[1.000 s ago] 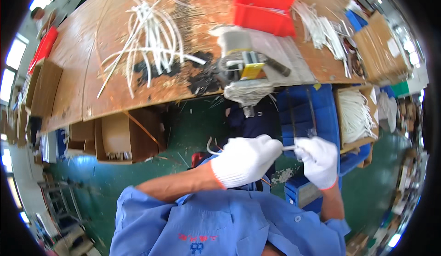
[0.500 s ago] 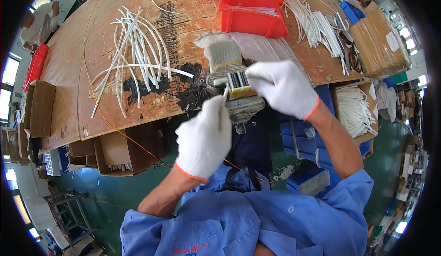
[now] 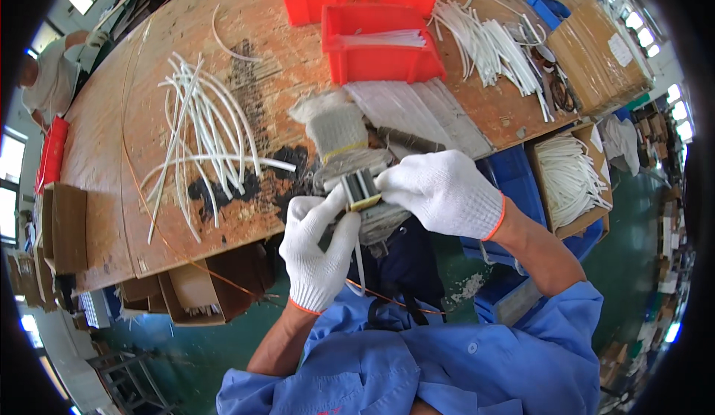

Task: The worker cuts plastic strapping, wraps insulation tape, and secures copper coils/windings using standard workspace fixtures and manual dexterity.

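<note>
A small block with upright dark metal plates and a yellowish base [image 3: 363, 190] sits on a worn, wrapped stand [image 3: 381, 223] at the table's front edge. My left hand [image 3: 316, 247], in a white knit glove, is closed at the block's left side. A thin white tube [image 3: 361, 270] hangs below its fingertips and seems pinched there. My right hand [image 3: 447, 194], gloved the same, has its fingers pressed together against the block's right side. Whatever its fingertips hold is hidden.
Loose white tubes [image 3: 205, 128] lie on the wooden table [image 3: 97, 221] at left. Red bins [image 3: 383, 61] stand beyond the stand, with a grey cloth pad [image 3: 335, 128] nearer. More tubes [image 3: 491, 43] and a carton [image 3: 599, 58] are right; a tube-filled box [image 3: 570, 180] sits below.
The view has shifted, so the table appears lower. My right fingers have come down from the block's top to its right side. My left hand has turned, and the white tube now hangs beneath it.
</note>
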A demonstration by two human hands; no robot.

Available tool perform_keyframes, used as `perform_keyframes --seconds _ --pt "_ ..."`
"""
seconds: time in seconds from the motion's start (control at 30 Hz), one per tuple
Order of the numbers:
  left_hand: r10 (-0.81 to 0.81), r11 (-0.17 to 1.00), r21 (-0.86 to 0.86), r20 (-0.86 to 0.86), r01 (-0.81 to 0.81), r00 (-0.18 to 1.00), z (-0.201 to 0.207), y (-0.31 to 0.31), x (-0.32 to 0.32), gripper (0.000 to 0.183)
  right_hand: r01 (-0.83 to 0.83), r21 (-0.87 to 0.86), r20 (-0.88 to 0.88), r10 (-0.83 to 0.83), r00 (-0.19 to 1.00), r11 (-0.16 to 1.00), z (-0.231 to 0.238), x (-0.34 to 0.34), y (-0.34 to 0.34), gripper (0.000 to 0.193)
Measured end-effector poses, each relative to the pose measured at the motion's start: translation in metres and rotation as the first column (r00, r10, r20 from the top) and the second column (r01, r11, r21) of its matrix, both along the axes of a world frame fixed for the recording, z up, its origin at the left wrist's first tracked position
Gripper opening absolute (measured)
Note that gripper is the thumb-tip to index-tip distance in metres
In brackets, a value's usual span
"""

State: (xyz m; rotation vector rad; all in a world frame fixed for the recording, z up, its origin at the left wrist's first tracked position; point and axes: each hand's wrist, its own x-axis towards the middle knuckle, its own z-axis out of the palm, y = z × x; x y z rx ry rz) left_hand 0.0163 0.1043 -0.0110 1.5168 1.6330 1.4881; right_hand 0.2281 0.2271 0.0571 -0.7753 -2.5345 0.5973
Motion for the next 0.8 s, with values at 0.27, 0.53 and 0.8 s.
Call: perform_keyframes --seconds 0.27,0.53,0.8 --pt "0.095 0.986 0.131 0.049 -0.101 0.994 -0.018 0.003 0.016 0.031 0.441 -0.309 -0.22 -0.514 0.829 0.843 -0.022 0.042 0.117 0.025" --pt "0.08 0.965 0.243 0.087 -0.099 0.993 -0.048 0.015 0.021 0.045 0.578 0.11 0.11 -0.588 0.801 0.808 -0.065 0.06 0.279 0.029" --pt "0.087 0.952 0.288 0.064 -0.102 0.994 -0.045 0.019 0.018 0.047 0.455 0.334 0.368 -0.559 0.743 0.825 -0.089 0.036 0.342 0.027"
